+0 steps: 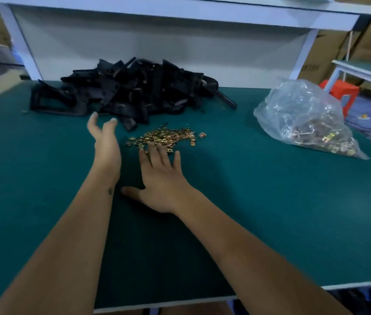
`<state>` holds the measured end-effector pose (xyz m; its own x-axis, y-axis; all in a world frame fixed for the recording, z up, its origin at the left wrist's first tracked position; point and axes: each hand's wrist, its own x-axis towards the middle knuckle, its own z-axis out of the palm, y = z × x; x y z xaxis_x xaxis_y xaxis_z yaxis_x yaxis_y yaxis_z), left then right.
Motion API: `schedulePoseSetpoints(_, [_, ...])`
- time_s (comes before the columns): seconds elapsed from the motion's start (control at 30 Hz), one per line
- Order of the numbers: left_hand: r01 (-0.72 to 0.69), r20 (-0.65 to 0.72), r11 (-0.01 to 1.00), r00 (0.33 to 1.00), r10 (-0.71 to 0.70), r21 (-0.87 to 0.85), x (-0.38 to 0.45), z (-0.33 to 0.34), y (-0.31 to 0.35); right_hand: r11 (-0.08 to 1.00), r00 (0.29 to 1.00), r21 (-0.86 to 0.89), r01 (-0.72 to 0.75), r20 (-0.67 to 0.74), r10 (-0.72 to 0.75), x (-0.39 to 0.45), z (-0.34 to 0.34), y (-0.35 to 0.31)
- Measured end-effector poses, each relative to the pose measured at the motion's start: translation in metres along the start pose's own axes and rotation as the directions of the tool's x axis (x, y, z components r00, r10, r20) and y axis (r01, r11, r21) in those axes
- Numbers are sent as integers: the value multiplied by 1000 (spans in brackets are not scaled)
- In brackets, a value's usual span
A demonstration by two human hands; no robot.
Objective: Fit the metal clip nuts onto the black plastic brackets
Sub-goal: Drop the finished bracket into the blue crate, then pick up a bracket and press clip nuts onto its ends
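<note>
Green matting covers the workbench (271, 201), which fills most of the frame. Black plastic brackets (125, 92) lie in a loose heap at upper centre, against the white back panel (180, 48) under a shelf (225, 12). Individual bracket shapes are hard to separate in the pile.

Brass-coloured metal clip nuts (168, 137) lie scattered in a small flat patch just below the heap, approx. frame centre, directly on the mat. One nut sits slightly apart at the patch's right edge.

Left hand (106, 144): reaches fwd, edge-on to the camera, fingers straight and loosely together, tips near the lower edge of the bracket heap. Holds nothing. Contact with the brackets cannot be confirmed.

Right hand (161, 178): palm down, fingers straight and spread apart, thumb out toward the left. Fingertips are at the near edge of the clip nut patch, blurred; touching vs. hovering cannot be told. Holds nothing.

Clear plastic bag (305, 114) at centre right of the frame rests on the mat, well apart from both hands, with more clip nuts visible through its lower part.

Background: cardboard boxes (330, 48) at upper right, a red stool (339, 94) behind the bag.
</note>
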<state>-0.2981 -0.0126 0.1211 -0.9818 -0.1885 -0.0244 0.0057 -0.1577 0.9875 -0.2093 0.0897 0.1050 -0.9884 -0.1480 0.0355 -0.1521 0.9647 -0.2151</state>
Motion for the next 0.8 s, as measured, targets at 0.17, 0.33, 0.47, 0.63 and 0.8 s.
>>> schedulePoseSetpoints(0.17, [98,194,967,980,-51,-237,0,15,4,996,999,-77,43,8,-43,28,3,-9])
schedulePoseSetpoints(0.33, [-75,-7,931,997,78,-357,21,10,19,998,999,-63,-11,-52,8,49,1,11])
schedulePoseSetpoints(0.47, [-215,-30,969,975,220,122,40,3,6,996,989,-10,-88,-124,86,65,-1,28])
schedulePoseSetpoints(0.63, [-206,35,838,975,219,506,59,9,-12,981,960,65,-183,-203,192,81,-2,38])
schedulePoseSetpoints(0.8, [-213,120,769,977,177,603,73,24,-14,982,943,48,-183,-274,190,80,2,39])
